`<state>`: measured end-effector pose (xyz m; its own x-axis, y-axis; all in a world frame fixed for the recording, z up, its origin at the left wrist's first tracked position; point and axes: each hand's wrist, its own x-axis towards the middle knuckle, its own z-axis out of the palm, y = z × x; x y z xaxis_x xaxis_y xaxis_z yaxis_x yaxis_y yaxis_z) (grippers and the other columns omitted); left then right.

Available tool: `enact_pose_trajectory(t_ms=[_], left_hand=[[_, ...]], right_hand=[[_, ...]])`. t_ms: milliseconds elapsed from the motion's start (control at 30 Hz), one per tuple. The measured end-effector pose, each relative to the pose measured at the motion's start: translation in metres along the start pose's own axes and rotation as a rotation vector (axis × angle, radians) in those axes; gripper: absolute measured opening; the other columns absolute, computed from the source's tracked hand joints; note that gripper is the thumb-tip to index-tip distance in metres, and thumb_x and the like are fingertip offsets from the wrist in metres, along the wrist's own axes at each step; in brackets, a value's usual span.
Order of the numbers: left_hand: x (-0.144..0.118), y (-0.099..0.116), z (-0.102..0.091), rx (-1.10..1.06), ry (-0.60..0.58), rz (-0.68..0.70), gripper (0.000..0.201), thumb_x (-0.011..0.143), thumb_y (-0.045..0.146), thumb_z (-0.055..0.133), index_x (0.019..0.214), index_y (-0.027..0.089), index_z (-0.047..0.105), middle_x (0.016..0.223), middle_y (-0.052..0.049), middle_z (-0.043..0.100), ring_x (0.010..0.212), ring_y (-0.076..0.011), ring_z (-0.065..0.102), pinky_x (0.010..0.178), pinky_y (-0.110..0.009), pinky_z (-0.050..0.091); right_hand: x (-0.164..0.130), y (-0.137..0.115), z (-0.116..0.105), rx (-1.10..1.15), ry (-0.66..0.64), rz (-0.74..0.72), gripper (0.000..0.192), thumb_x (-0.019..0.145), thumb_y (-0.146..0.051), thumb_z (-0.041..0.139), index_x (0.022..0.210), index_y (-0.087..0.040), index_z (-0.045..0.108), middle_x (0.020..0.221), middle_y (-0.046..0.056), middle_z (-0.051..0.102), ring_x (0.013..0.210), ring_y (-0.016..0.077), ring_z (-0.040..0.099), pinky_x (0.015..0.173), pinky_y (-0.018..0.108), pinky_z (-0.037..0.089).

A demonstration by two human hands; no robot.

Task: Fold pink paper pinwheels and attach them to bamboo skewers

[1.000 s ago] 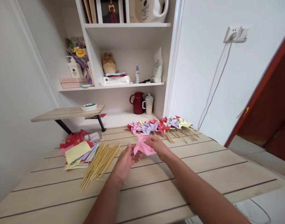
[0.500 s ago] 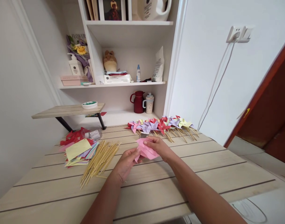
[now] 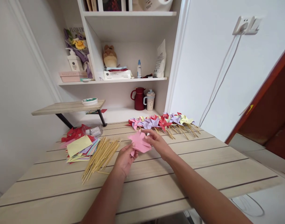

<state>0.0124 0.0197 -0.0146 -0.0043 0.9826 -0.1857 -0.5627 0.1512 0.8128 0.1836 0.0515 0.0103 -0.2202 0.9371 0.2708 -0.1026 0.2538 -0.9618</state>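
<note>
I hold the pink paper piece (image 3: 139,142) just above the worktop (image 3: 156,174), between both hands. My left hand (image 3: 124,158) pinches its lower left edge from below, and my right hand (image 3: 158,142) has its fingers on the right side and top corner. Both hands are closed on the paper and hold nothing else. It looks partly folded, like a pinwheel head.

To do this step well, I think I must keep the left pinch firm and let only the right fingers bend the corners toward the middle, gently, so the thin paper does not crease.

The bamboo sticks (image 3: 100,157) lie just to the left, beside the stack of coloured paper squares (image 3: 80,147). The finished pinwheels (image 3: 162,123) lie behind.
</note>
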Motion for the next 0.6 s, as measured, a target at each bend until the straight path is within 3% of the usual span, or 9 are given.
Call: enact_pose_trajectory(t_ms=[67, 167, 300, 433, 600], left_hand=[[0.001, 0.002, -0.001, -0.047, 0.057, 0.013, 0.024, 0.062, 0.024, 0.089, 0.076, 0.013, 0.072, 0.069, -0.002, 0.068, 0.059, -0.0079, 0.058, 0.057, -0.019, 0.047], [0.002, 0.004, -0.002, -0.08, 0.112, 0.052, 0.023, 0.063, 0.02, 0.089, 0.077, 0.014, 0.071, 0.069, -0.001, 0.067, 0.059, -0.0072, 0.059, 0.055, -0.017, 0.048], [0.001, 0.004, -0.004, -0.118, 0.155, 0.101, 0.023, 0.064, 0.018, 0.087, 0.078, 0.015, 0.069, 0.066, 0.002, 0.064, 0.057, -0.0063, 0.058, 0.055, -0.017, 0.047], [0.001, 0.005, -0.003, -0.19, 0.142, 0.146, 0.023, 0.065, 0.018, 0.086, 0.078, 0.016, 0.068, 0.068, 0.003, 0.063, 0.058, -0.0056, 0.057, 0.057, -0.017, 0.047], [-0.002, 0.007, 0.001, -0.223, 0.071, 0.203, 0.025, 0.063, 0.022, 0.088, 0.081, 0.016, 0.07, 0.075, 0.002, 0.067, 0.064, -0.0068, 0.058, 0.063, -0.019, 0.049]], right_hand=[[0.0, -0.001, 0.001, 0.02, 0.089, -0.072, 0.048, 0.079, -0.048, 0.071, 0.12, -0.025, 0.063, 0.077, -0.001, 0.058, 0.075, 0.0178, 0.054, 0.069, 0.03, 0.043], [-0.001, -0.002, 0.0, -0.014, 0.182, -0.166, 0.033, 0.081, -0.046, 0.07, 0.105, -0.024, 0.067, 0.083, 0.001, 0.06, 0.079, 0.0188, 0.054, 0.073, 0.031, 0.043], [-0.006, 0.0, 0.005, -0.174, 0.094, -0.207, 0.024, 0.083, -0.045, 0.068, 0.078, -0.022, 0.068, 0.071, 0.001, 0.06, 0.067, 0.018, 0.05, 0.062, 0.031, 0.038], [-0.013, 0.002, 0.019, -0.374, -0.053, -0.302, 0.016, 0.081, -0.04, 0.073, 0.087, -0.024, 0.074, 0.069, 0.001, 0.058, 0.064, 0.0182, 0.049, 0.061, 0.031, 0.038], [-0.015, 0.005, 0.029, -0.427, 0.008, -0.393, 0.018, 0.08, -0.036, 0.076, 0.095, -0.026, 0.075, 0.075, 0.003, 0.058, 0.068, 0.0197, 0.051, 0.064, 0.033, 0.04]])
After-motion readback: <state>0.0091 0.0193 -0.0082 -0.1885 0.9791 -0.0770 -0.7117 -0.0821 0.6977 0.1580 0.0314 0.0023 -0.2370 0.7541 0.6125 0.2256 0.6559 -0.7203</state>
